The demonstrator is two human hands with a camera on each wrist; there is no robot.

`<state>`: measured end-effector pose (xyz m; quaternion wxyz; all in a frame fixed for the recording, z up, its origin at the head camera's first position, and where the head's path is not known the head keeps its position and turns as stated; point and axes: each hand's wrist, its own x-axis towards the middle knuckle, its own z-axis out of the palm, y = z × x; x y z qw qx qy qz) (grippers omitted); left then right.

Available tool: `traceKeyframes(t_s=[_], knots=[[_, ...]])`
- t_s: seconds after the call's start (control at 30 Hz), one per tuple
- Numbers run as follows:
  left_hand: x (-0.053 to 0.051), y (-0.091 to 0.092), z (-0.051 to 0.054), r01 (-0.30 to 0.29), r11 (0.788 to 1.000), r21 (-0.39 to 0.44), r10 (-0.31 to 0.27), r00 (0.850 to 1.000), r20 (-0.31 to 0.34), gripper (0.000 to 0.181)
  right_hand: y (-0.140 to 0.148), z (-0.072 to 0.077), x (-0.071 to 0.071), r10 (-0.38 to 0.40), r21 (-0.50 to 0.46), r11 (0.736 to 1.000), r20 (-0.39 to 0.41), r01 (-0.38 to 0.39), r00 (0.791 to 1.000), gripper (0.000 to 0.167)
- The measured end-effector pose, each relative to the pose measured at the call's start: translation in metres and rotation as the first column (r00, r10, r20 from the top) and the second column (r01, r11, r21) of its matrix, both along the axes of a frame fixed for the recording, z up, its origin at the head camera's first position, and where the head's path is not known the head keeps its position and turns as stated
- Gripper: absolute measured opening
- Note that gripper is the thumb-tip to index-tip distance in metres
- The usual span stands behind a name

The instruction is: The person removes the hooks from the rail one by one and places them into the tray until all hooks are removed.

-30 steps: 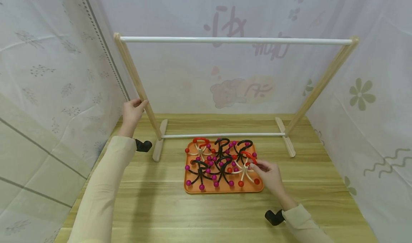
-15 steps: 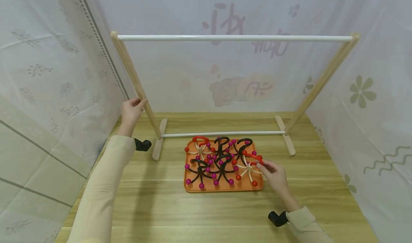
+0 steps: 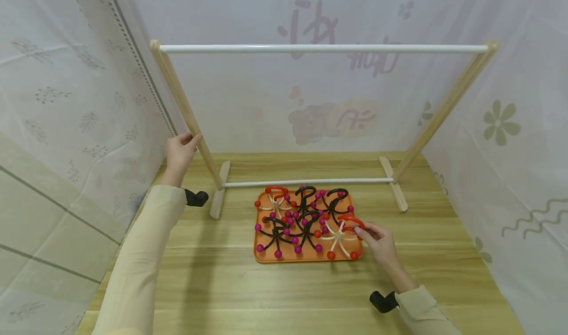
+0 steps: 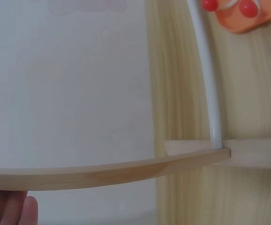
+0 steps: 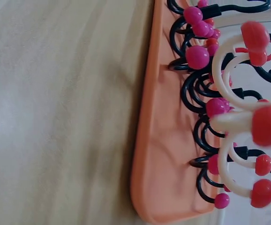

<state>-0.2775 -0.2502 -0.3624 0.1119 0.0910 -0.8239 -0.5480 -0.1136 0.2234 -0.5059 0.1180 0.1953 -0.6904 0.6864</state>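
My left hand (image 3: 181, 151) grips the left wooden post (image 3: 177, 91) of a standing rack between thumb and fingers; in the left wrist view only fingertips (image 4: 28, 212) show beside the post. My right hand (image 3: 380, 243) pinches the red curved hook (image 3: 352, 220) of a white multi-arm hanger (image 3: 339, 236) with red balls on its arm ends. It appears held just above the right front of an orange tray (image 3: 306, 261). The right wrist view shows its white arms (image 5: 222, 70) close up, the right hand out of sight there.
On the tray stand several black multi-arm hangers (image 3: 276, 234) with magenta balls, and another white one (image 3: 276, 204) with a red hook. Behind the tray runs the rack's lower white bar (image 3: 310, 181); its upper bar (image 3: 319, 49) is high above. Patterned curtains (image 3: 501, 167) enclose the wooden table.
My right hand has moved slightly right with its hold on the red hook. The white hanger tilted and turned, its balls shifting position. My left hand stays on the post.
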Motion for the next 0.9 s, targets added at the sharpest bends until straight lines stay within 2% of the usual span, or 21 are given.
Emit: traceKeyframes(t_s=[0.1,0.2,0.27,0.33,0.37,0.47,0.5,0.57,0.6,0.7,0.73,0.9], knots=[[-0.001,-0.001,-0.001,-0.005,1.0,-0.013,0.005,1.0,0.004,0.054,-0.005,0.022,0.005,-0.033,0.053,0.998,0.051,0.03,0.998,0.011],[-0.001,-0.001,-0.002,-0.009,1.0,-0.028,0.009,1.0,0.007,0.054,-0.005,0.03,0.006,-0.075,0.084,0.994,0.095,0.067,0.993,0.009],[-0.001,-0.001,-0.002,-0.01,1.0,-0.026,0.01,1.0,0.006,0.053,-0.004,0.031,0.005,-0.093,0.092,0.992,0.093,0.085,0.991,0.009],[-0.001,-0.001,-0.002,-0.01,1.0,-0.026,0.01,1.0,0.004,0.054,-0.003,0.03,0.002,-0.101,0.102,0.99,0.071,0.093,0.992,0.01],[-0.001,-0.001,-0.002,-0.01,1.0,-0.025,0.01,1.0,0.0,0.053,0.002,0.015,-0.004,-0.08,0.084,0.994,0.043,0.076,0.996,0.011],[-0.001,-0.001,-0.002,-0.01,1.0,-0.023,0.01,1.0,-0.01,0.053,0.002,0.008,-0.007,-0.083,0.078,0.993,-0.02,0.084,0.996,0.011],[-0.001,-0.001,-0.003,-0.011,1.0,-0.025,0.011,1.0,-0.011,0.053,0.005,-0.001,-0.011,-0.062,0.053,0.997,-0.039,0.064,0.997,0.012],[-0.001,-0.001,-0.003,-0.011,0.999,-0.031,0.011,1.0,-0.008,0.054,0.004,-0.007,-0.011,-0.065,0.048,0.997,-0.059,0.068,0.996,0.012],[-0.001,-0.001,-0.003,-0.011,0.999,-0.032,0.011,1.0,-0.005,0.054,0.0,0.001,-0.007,-0.077,0.055,0.995,-0.063,0.081,0.995,0.011],[-0.001,-0.001,-0.002,-0.011,0.999,-0.032,0.011,1.0,0.003,0.054,-0.003,-0.005,-0.004,-0.072,0.07,0.995,-0.052,0.075,0.996,0.013],[-0.001,-0.001,-0.002,-0.01,0.999,-0.033,0.01,1.0,0.005,0.054,-0.007,0.001,0.0,-0.092,0.1,0.99,-0.04,0.096,0.995,0.011],[0.0,0.0,-0.002,-0.015,0.999,-0.039,0.016,1.0,0.008,0.054,-0.013,-0.001,0.006,-0.133,0.135,0.983,0.041,0.127,0.99,0.011]])
